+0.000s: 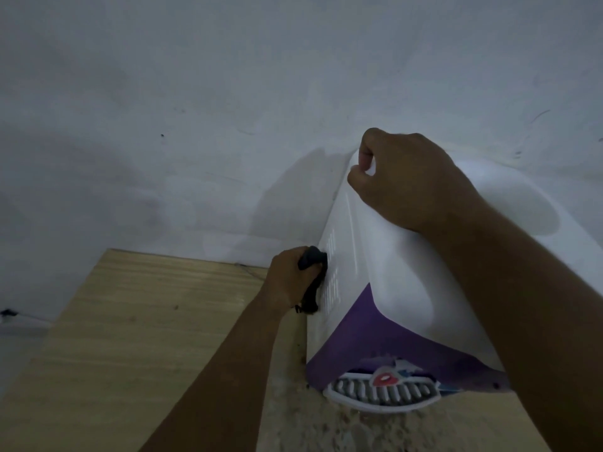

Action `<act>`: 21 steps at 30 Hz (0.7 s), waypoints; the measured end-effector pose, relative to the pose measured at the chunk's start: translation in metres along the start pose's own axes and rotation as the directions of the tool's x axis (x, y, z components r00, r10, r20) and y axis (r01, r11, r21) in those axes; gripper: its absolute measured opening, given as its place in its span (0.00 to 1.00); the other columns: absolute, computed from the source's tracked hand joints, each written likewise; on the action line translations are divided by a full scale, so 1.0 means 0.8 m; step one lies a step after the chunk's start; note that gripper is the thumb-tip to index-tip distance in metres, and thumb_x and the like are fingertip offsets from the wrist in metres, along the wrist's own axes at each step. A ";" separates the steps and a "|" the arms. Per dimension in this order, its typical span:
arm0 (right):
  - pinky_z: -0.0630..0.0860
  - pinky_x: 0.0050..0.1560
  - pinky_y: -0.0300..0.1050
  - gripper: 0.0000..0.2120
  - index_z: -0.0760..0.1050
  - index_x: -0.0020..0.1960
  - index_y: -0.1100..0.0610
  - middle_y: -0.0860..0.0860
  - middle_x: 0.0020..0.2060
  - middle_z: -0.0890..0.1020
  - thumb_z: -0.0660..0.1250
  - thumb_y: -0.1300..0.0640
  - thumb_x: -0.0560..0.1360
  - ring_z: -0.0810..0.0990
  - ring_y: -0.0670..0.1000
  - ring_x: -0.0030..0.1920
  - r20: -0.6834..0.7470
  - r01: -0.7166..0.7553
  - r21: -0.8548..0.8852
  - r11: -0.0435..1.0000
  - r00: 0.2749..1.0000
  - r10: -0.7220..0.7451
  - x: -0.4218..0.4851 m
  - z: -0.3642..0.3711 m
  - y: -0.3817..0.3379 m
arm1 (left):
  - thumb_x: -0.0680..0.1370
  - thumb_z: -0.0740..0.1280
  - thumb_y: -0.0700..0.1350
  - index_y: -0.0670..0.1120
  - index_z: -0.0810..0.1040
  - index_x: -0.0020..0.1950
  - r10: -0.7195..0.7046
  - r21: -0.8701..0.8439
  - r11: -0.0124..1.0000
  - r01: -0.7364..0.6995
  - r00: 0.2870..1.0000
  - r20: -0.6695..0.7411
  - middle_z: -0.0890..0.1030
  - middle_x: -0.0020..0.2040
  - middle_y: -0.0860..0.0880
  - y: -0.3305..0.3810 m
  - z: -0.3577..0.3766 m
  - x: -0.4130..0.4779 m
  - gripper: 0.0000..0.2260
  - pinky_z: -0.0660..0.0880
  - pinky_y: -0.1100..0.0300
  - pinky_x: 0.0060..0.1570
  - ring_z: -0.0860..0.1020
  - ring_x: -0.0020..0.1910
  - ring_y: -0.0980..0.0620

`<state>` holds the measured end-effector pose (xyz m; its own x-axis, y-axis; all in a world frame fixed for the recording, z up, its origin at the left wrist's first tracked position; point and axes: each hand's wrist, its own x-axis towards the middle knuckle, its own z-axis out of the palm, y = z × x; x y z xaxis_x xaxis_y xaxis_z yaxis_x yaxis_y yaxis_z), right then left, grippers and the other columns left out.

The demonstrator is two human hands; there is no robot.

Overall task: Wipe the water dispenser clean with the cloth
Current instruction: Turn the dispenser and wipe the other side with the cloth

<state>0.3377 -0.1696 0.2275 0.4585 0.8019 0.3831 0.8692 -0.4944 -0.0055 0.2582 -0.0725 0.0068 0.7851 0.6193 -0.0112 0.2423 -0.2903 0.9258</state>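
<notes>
A white water dispenser [385, 256] with a purple front stands on a counter against the wall, seen from above. My left hand [288, 280] grips a dark cloth [314, 278] and presses it against the dispenser's left side, beside the vent slots. My right hand [404, 177] rests on the dispenser's top back-left corner with its fingers curled round that edge. At the bottom of the front sits a white drip tray [381, 394] with a grille, and a red tap lever shows just above it.
A light wooden board [130, 337] lies to the left of the dispenser. A speckled stone counter [293, 415] runs under and in front of it. A pale wall [228, 109] stands close behind. A dark cable end shows at far left [8, 312].
</notes>
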 end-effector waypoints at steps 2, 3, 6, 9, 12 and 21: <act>0.66 0.41 0.46 0.10 0.72 0.50 0.55 0.51 0.39 0.78 0.59 0.49 0.76 0.75 0.55 0.44 -0.001 -0.006 0.005 1.000 1.000 0.006 0.000 0.000 0.001 | 0.79 0.65 0.38 0.38 0.79 0.41 0.028 -0.006 1.000 -0.028 0.997 -0.079 0.80 0.39 0.42 -0.001 0.009 0.011 0.09 0.75 0.55 0.44 0.74 0.38 0.50; 0.67 0.41 0.46 0.10 0.72 0.50 0.55 0.51 0.39 0.78 0.59 0.49 0.76 0.75 0.55 0.44 0.002 -0.006 0.008 1.000 1.000 0.006 0.000 0.000 0.001 | 0.79 0.64 0.38 0.39 0.78 0.40 0.028 -0.032 0.999 -0.031 0.994 -0.108 0.79 0.38 0.42 -0.002 0.012 0.016 0.09 0.75 0.55 0.43 0.74 0.38 0.50; 0.68 0.42 0.46 0.10 0.72 0.50 0.55 0.51 0.40 0.78 0.59 0.49 0.76 0.75 0.55 0.44 0.004 -0.005 0.009 1.000 1.000 0.005 0.000 0.000 0.001 | 0.79 0.64 0.37 0.43 0.76 0.39 -0.001 -0.088 0.996 -0.015 0.984 -0.178 0.77 0.37 0.46 0.000 0.021 0.020 0.09 0.73 0.60 0.41 0.74 0.37 0.53; 0.68 0.41 0.46 0.10 0.72 0.50 0.55 0.51 0.39 0.77 0.60 0.49 0.76 0.75 0.56 0.44 0.006 -0.015 0.012 1.000 1.000 0.015 0.000 -0.001 -0.001 | 0.79 0.65 0.36 0.47 0.75 0.39 -0.002 -0.193 0.980 -0.049 0.966 -0.257 0.76 0.35 0.52 0.010 0.030 0.003 0.10 0.69 0.74 0.36 0.72 0.35 0.58; 0.67 0.42 0.46 0.10 0.72 0.50 0.54 0.51 0.40 0.77 0.59 0.48 0.76 0.75 0.56 0.44 0.014 -0.025 0.008 1.000 1.000 0.024 -0.001 -0.002 -0.001 | 0.79 0.67 0.39 0.46 0.77 0.41 -0.020 -0.318 0.945 -0.069 0.963 -0.267 0.78 0.37 0.50 0.015 0.030 -0.016 0.07 0.71 0.71 0.38 0.74 0.36 0.57; 0.71 0.44 0.48 0.11 0.73 0.51 0.57 0.53 0.41 0.79 0.59 0.50 0.77 0.76 0.57 0.45 0.008 0.009 0.001 1.000 1.000 -0.009 -0.003 -0.004 -0.002 | 0.78 0.69 0.48 0.46 0.80 0.48 0.164 -0.398 0.881 -0.255 0.955 -0.248 0.80 0.40 0.44 0.018 0.019 -0.063 0.06 0.76 0.51 0.35 0.79 0.36 0.46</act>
<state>0.3345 -0.1717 0.2299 0.4524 0.8088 0.3759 0.8734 -0.4869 -0.0034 0.2307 -0.1193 0.0152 0.6479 0.7245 0.2350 -0.2133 -0.1236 0.9691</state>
